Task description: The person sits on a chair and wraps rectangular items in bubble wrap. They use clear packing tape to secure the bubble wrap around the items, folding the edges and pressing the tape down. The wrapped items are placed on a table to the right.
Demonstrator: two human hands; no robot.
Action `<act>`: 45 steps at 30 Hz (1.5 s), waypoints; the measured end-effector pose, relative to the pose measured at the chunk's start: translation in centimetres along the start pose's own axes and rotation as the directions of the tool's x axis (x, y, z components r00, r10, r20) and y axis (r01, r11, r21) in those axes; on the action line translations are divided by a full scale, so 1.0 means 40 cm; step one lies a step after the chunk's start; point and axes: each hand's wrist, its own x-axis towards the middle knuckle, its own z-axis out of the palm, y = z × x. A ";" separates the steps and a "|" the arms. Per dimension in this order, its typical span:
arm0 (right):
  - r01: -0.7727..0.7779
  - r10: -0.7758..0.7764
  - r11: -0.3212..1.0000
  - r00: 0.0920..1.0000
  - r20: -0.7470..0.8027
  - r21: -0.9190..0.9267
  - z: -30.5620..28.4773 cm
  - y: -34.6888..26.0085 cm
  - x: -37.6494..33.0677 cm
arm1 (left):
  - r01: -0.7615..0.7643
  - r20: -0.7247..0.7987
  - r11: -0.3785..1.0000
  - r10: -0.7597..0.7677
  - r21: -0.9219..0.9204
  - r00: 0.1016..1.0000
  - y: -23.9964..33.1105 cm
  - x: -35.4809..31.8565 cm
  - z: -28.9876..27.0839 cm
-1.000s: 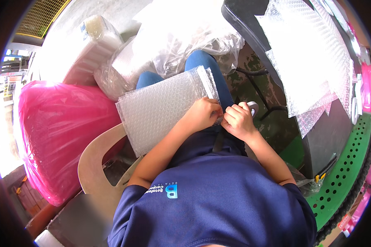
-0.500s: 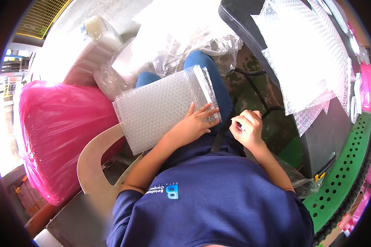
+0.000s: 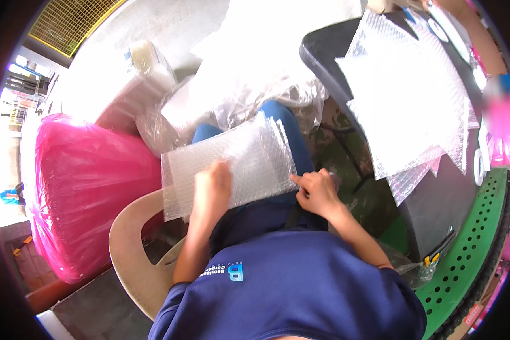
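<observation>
A small stack of clear bubble wrap pouches [image 3: 249,164] lies across my lap, slightly tilted. Over its lower left part is my left hand [image 3: 212,187], smeared by motion, so its fingers are not distinct. My right hand [image 3: 318,191] is at the stack's right edge. Its index finger reaches onto the corner of the pouches while the other fingers curl in, and the thumb is mostly hidden; the fingers look closed on that edge.
Right, a black table [image 3: 436,212] carries a pile of bubble wrap sheets [image 3: 408,107]; another person's arm [image 3: 481,39] reaches in beyond. Left stand a large pink wrapped bundle [image 3: 90,192] and a beige chair [image 3: 130,238]. Clear plastic-wrapped bundles [image 3: 249,96] lie ahead. Yellow-handled cutters [image 3: 433,259] rest near a green perforated panel [image 3: 464,255].
My left hand has lifted from the pouches' right end and moved left. My right hand has come left to their right edge. The other person's arm has appeared at the far right.
</observation>
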 end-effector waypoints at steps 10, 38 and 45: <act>0.009 -0.003 0.996 0.998 0.067 -0.088 0.003 0.010 0.001 | -0.945 -0.471 0.126 0.882 0.301 -0.032 0.622 0.083 -0.100; 0.059 0.004 0.986 0.926 -0.376 0.155 -0.036 -0.117 0.007 | -0.525 0.241 0.664 0.713 -0.533 0.658 0.021 0.010 0.354; -0.120 0.239 0.879 0.949 -0.208 0.461 -0.116 -0.127 -0.028 | -0.381 0.311 0.760 0.590 -0.527 0.745 0.057 0.013 0.267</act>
